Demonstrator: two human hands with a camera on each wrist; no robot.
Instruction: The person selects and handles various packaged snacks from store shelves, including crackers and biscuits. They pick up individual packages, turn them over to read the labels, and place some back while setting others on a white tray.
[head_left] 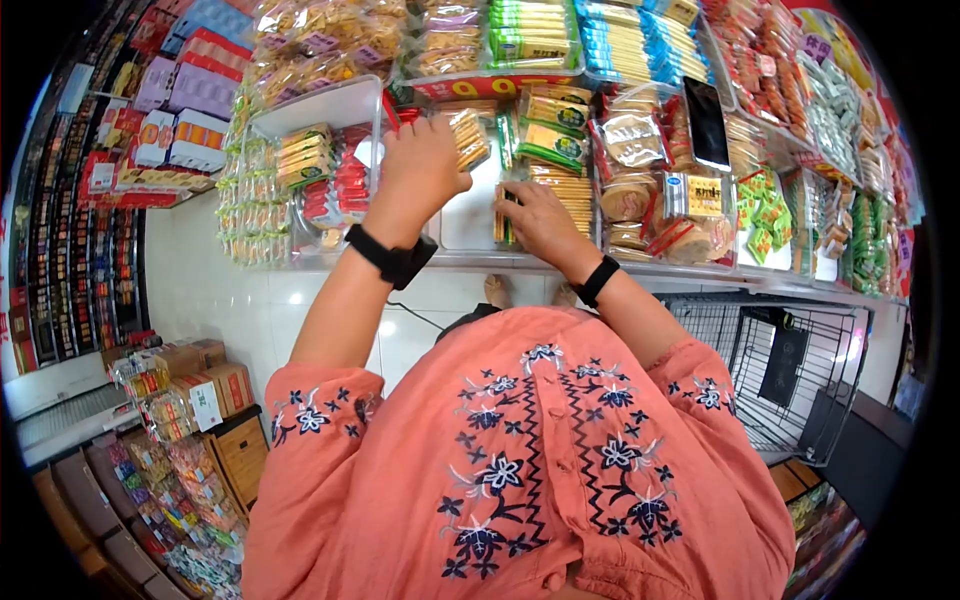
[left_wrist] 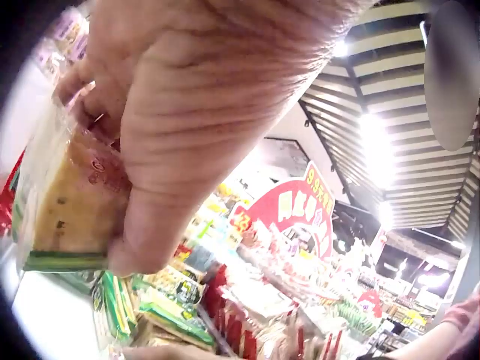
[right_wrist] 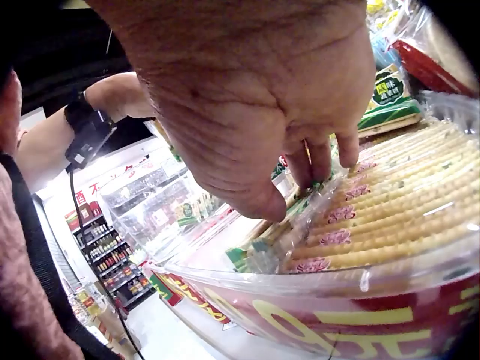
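My left hand grips a clear packet of crackers above the clear bin's bare white floor. In the left wrist view the left hand has thumb and fingers round the packet, whose lower edge is green. My right hand is at the row of upright cracker packets in the same bin. In the right wrist view the right hand has its thumb and fingertips round a thin green-edged packet at the row's end.
A black phone lies on packets to the right. A clear box with packets stands left of the bin. Round cracker packs fill the neighbouring section. A wire cart stands at the right, below the shelf edge.
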